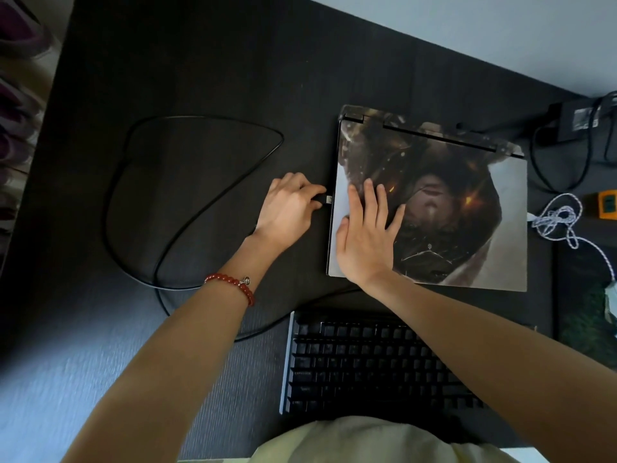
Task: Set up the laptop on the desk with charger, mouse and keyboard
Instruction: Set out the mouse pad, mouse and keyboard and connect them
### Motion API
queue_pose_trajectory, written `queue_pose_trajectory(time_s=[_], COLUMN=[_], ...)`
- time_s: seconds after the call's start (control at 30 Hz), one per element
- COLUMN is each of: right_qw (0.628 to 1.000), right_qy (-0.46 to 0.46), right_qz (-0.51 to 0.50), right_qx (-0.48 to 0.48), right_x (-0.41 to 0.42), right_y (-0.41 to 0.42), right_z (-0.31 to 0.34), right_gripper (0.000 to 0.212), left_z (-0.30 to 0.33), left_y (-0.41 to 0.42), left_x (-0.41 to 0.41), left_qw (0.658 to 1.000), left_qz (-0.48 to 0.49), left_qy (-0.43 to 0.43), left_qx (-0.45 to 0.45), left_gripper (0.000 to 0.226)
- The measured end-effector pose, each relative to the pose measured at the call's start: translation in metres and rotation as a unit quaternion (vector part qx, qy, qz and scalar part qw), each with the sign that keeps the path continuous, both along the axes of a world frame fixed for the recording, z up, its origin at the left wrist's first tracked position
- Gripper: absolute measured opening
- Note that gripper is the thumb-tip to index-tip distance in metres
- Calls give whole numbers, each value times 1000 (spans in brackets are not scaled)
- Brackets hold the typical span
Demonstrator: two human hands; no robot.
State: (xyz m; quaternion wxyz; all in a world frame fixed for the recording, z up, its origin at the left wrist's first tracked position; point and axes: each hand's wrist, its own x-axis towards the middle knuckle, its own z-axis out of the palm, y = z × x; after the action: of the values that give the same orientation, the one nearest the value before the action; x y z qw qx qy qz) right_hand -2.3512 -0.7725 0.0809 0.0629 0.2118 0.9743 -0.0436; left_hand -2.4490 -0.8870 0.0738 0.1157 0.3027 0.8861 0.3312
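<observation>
Two hands engaged at the closed laptop [434, 208] on the counter [200, 78].
Plug [325, 199] is pinched by left hand [287, 208] at the side port; right hand [367, 235], released flat, steadies the lid. Straight insertion is advised.

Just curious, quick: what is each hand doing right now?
Left hand: pinching the USB plug at the laptop edge.
Right hand: open, flat on the lid.

You have one view only, from the camera on your head, looking steeply down and slightly forward over the dark worktop [200, 78]. It sits close: your forearms reach up from the bottom edge, and your shirt fills the lower middle. The wide lens bends the worktop's far edge, which runs diagonally across the top right.
</observation>
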Motion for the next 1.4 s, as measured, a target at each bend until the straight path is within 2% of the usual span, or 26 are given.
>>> queue_pose_trajectory(time_s=[0.13,0.37,0.73,0.9,1.03,1.1,1.2,1.3,1.4], right_qw=[1000,1000,1000,1000,996,992,991,996,990], right_qy=[-6,-3,-7,-11,-12,-3,27,30,-19], right_qz=[3,7,11,12,50,69,19,-30,-133], right_qx=[2,3,7,-11,-76,-110,-133,-72,-32], right_x=[1,1,1,1,5,24,83,159,223], right_y=[0,1,2,3,18,31,47,68,94], right_z=[-1,0,-2,-2,6,13,25,29,31], right_gripper=[55,55,54,54,52,52,49,46,50], left_z=[2,6,7,3,8,16,24,25,20], left_y=[0,1,6,6,11,8,-10,-31,-36], left_x=[-1,5,3,2,16,35,84,140,186], left_qw=[1000,999,998,999,997,992,987,984,979], left_qz=[2,-13,-7,9,73,114,146,156,163], left_qy=[-15,27,-19,25,27,19,-23,-52,-82], left_qx=[14,29,62,29,-27,-50,-57,-69,-95], left_gripper=[24,22,30,29,36,43,44,43,52])
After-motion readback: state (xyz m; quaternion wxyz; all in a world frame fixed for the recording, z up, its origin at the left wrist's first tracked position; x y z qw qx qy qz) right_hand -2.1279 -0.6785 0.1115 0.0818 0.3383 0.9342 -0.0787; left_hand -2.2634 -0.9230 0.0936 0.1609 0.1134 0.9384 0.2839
